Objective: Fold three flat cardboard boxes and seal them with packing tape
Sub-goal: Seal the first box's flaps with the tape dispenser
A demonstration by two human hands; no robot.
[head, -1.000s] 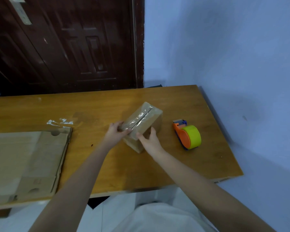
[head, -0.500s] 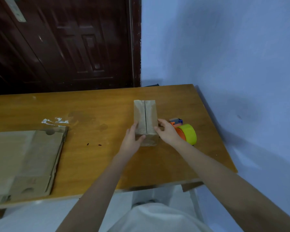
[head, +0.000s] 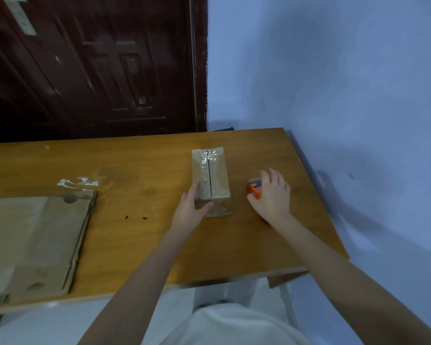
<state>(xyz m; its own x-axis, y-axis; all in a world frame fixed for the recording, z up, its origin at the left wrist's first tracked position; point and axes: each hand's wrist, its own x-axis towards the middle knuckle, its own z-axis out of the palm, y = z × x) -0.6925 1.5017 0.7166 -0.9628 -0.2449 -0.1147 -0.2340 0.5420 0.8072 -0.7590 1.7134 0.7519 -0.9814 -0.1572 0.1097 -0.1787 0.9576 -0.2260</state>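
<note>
A small folded cardboard box point(head: 210, 178) stands on the wooden table point(head: 135, 232), its top seam running away from me under shiny clear tape. My left hand point(head: 190, 207) holds the box's near left corner, fingers along its side and thumb across its front face. To the right, my right hand point(head: 271, 195) lies over the orange tape dispenser point(head: 254, 189), covering most of it; only its orange and blue front end shows. Flat cardboard sheets point(head: 33, 242) lie stacked at the table's left.
White tape scraps point(head: 77, 182) stick to the table beyond the flat cardboard. A dark wooden door point(head: 90, 66) stands behind the table and a blue wall point(head: 334, 83) runs along its right side. The table's right edge is close to my right hand.
My right hand left the box and moved right onto the tape dispenser. The box, turned lengthwise earlier, now stays put under my left hand alone.
</note>
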